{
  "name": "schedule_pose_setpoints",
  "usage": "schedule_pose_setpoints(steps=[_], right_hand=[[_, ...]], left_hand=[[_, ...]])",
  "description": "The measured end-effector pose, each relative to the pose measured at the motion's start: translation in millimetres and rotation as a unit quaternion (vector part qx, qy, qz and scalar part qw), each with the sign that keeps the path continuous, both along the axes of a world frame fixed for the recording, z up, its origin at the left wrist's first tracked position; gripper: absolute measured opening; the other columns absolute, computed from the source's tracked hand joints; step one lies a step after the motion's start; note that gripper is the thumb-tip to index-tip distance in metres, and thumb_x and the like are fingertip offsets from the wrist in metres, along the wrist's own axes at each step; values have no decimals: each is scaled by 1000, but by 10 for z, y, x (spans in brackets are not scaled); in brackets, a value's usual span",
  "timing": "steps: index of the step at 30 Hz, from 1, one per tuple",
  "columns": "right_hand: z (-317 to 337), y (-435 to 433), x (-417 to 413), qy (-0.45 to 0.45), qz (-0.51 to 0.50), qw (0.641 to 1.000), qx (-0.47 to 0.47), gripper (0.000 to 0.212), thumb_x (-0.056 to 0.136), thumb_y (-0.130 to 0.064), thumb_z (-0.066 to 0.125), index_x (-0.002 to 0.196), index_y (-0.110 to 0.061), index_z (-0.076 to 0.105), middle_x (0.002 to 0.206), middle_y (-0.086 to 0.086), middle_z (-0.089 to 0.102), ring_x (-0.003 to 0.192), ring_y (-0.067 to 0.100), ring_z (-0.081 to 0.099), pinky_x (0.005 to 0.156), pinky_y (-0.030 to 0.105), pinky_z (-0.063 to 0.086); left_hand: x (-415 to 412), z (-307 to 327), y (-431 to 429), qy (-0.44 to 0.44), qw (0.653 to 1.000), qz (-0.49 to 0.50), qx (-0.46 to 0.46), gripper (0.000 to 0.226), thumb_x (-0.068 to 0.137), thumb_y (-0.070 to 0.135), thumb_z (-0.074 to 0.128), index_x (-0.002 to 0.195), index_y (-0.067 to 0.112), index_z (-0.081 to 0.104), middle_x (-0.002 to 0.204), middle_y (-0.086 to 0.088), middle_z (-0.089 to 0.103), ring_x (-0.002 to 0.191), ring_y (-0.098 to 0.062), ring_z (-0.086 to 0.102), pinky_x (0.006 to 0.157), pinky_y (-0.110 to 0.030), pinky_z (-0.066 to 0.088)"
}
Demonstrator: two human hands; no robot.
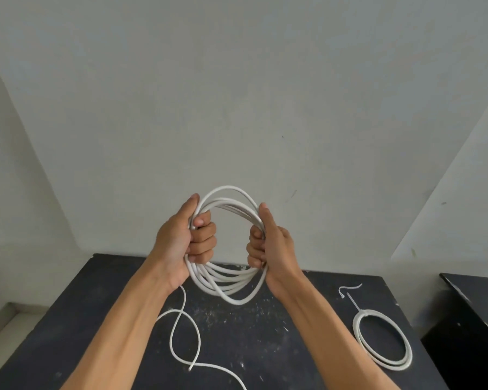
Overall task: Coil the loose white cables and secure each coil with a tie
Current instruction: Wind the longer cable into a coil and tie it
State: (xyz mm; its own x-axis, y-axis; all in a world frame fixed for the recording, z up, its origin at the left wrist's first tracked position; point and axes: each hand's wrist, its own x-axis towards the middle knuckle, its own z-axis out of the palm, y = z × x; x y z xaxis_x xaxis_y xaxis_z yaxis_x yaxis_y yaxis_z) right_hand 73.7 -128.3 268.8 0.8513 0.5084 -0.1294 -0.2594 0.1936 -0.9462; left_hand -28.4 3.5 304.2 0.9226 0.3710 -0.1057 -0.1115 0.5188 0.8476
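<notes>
The coil (228, 249) of white cable is held upright in the air above the dark table (68, 319), with several turns gathered into one ring. The left hand (181, 237) grips the left side of the ring: its fingers (203, 240) are curled and pressed together around the bundled turns, thumb laid along the outside. The right hand (268, 243) grips the opposite side in the same way, fingers (255, 249) wrapped tight around the turns, thumb pointing up.

A loose tail (185, 330) of the same cable hangs from below the left hand and lies in an S-curve on the table, running out of view at the lower edge. The winding therefore appears unfinished.

Procedure for the step in hand, as a judgement:
- Keep one hand clamped on the bundle so that the turns do not spring apart; the lower turns already fan out slightly.
- Feed the tail with the other hand, laying each new turn at the same diameter as the ring.
- Let the cable roll as it is fed, so the S-curve does not become a kink.

A finished coil (383, 340) lies flat on the table to the right, well apart from the hands, with a tie (353, 301) cinched at its upper left and the tie's free end pointing away
</notes>
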Motion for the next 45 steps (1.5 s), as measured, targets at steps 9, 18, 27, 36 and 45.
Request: schedule_pose_setpoints(steps=[9, 18, 27, 36, 45], right_hand=[[-499, -263, 657, 21, 17, 999, -42, 60, 106, -57, 49, 71, -12, 68, 53, 3, 53, 46, 18, 56, 56, 34, 56], [-1693, -743, 1814, 25, -49, 958, -280, 41, 107, -36, 51, 89, -7, 74, 72, 6, 74, 61, 23, 71, 56, 29, 60], [-3212, -1079, 2239, -141, 151, 735, -646, 46, 98, -11, 53, 143, -19, 54, 141, 16, 57, 128, 39, 58, 100, 39, 49], [-3624, -983, 2436, -240, 69, 720, -647, 35, 102, -43, 62, 115, -10, 62, 127, 9, 57, 119, 31, 57, 90, 40, 52], [-3421, -902, 2364, -143, 53, 821, -550, 22, 97, -10, 62, 101, -18, 82, 97, 10, 77, 92, 33, 72, 80, 39, 60]], left_hand=[[673, -423, -156, 52, 998, -31, 2, 55, 104, 46, 38, 55, 22, 36, 43, 9, 21, 31, -4, 18, 30, -14, 18], [1307, -1253, -368, 155, 982, -32, 99, 55, 105, 45, 32, 55, 23, 35, 47, 6, 23, 37, -9, 16, 35, -18, 18], [1649, -2213, -476, 244, 965, -36, 89, 40, 98, 25, 28, 59, 20, 36, 49, 5, 25, 41, -9, 16, 38, -21, 18], [1693, -2441, -422, 189, 979, -44, 58, 43, 106, 42, 39, 72, 16, 47, 55, 4, 30, 43, -10, 29, 45, -26, 45], [1531, -2422, -390, 208, 965, -11, 158, 48, 95, 60, 50, 81, 14, 59, 56, 5, 38, 51, -12, 43, 63, -32, 53]])
